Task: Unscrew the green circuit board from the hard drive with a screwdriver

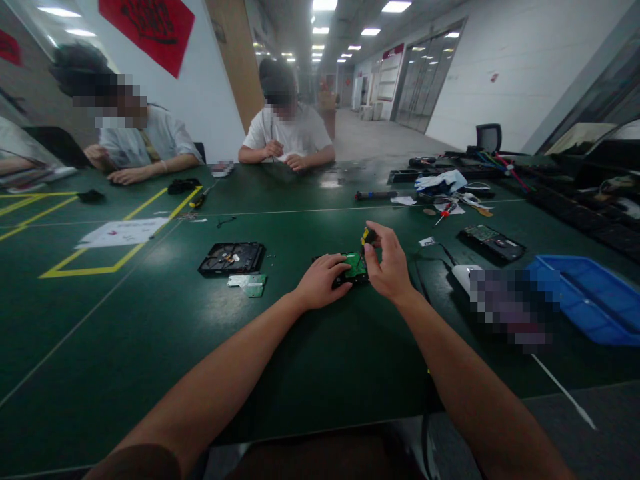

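"What's gripped?"
"Right hand point(391, 268) closed around a yellow-and-black screwdriver point(369, 236); left hand point(323, 280), fingers spread, steadies the green-and-black rectangular drive point(354, 272), frame centre."
"The step?"
"Screw work, seemingly; it calls for an upright screwdriver, firm bracing."

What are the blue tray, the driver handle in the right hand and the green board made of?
Blue tray: likely molded plastic, faint sheen, evenly colored.
Driver handle: probably plastic, yellow and black; finish unclear.
Green board: looks like coated circuit-board laminate, going by the green face and pale marks.
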Available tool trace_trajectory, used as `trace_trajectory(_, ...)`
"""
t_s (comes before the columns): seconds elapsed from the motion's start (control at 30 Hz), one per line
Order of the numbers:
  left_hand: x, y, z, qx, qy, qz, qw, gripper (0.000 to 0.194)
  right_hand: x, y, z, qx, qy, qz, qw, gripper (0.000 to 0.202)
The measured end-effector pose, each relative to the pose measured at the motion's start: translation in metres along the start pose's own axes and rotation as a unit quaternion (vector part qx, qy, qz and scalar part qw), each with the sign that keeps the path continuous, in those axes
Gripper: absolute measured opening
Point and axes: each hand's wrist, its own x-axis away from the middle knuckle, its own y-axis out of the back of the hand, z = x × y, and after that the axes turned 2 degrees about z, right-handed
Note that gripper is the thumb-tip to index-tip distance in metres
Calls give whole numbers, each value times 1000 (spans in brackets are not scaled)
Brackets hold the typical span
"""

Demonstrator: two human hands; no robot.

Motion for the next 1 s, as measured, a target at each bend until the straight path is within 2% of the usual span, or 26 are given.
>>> trace_trajectory(0.27,0,-1,2,3,-3,1,1000,46,-1,1,0,17,4,4,1000,50)
trace_trajectory(0.63,0,0,1,-1,2,3,1000,46,0,0,0,-13,-6,44,999,54)
trace_trajectory(1.0,0,2,-1,0,3,4,1000,46,0,-1,1,2,-31,8,999,49)
